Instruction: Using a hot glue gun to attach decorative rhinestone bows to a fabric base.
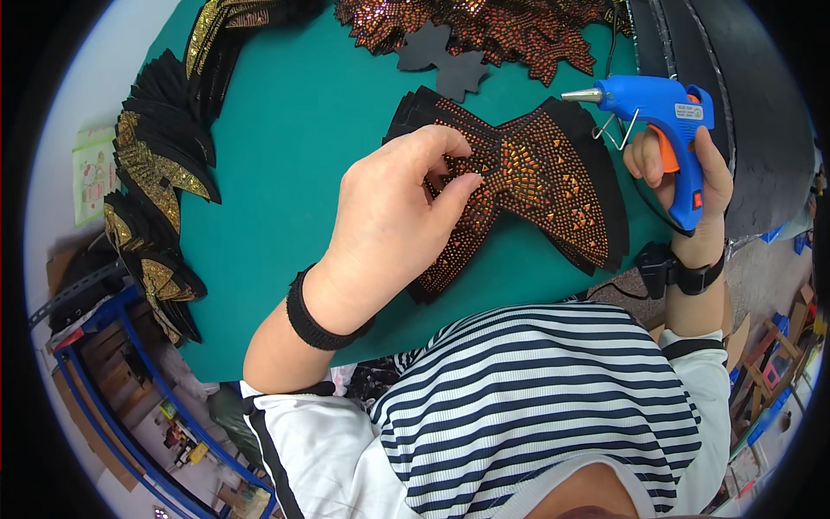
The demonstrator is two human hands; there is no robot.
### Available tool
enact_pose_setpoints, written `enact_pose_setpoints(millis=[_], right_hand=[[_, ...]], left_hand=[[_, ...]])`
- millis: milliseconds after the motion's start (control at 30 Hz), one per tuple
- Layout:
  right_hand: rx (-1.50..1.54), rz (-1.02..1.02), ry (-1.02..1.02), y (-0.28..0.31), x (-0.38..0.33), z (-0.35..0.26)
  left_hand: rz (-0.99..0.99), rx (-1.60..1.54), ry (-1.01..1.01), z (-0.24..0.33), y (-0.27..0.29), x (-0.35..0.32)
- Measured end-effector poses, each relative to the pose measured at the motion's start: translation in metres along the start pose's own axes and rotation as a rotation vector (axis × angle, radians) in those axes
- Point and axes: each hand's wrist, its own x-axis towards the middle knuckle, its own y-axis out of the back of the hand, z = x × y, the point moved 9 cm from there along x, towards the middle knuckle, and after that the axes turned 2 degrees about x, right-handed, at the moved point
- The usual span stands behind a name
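Where the teal table (294, 130) fills most of the view, a black bow-shaped fabric piece (536, 186) covered in orange and gold beads lies near its front edge, just ahead of the person's striped shirt (536, 389). Along the table's left side runs a curved row of black pieces with gold sequins (151, 173), and at the far edge lies a heap of orange beaded pieces (493, 30) with two plain black felt cutouts (445, 60) beside it. The left hand (389, 221) rests on the bow's left half, thumb and forefinger pressed together in a pinch on the beaded surface (whether they grip a loose bit I cannot tell). The right hand (683, 173) is wrapped around a blue hot glue gun (661, 117), held above the bow's right edge, one finger on the orange trigger, nozzle pointing left.
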Motion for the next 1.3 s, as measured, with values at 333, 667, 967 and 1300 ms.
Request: enact_pose_setpoints(millis=[333,667,967,1300], right_hand=[[-0.042,-0.013,-0.01,-0.001,0.003,0.004],[-0.065,-0.143,-0.013,-0.009,0.004,0.009],[-0.078,-0.088,0.006,-0.008,0.002,0.007],[-0.102,-0.13,0.011,-0.009,0.002,0.008]], left_hand=[[0.052,0.088,-0.109,0.003,0.003,0.002],[0.072,0.116,-0.157,0.007,0.003,0.003],[0.043,0.138,-0.162,0.007,0.001,0.006],[0.059,0.137,-0.162,0.006,0.001,0.004]])
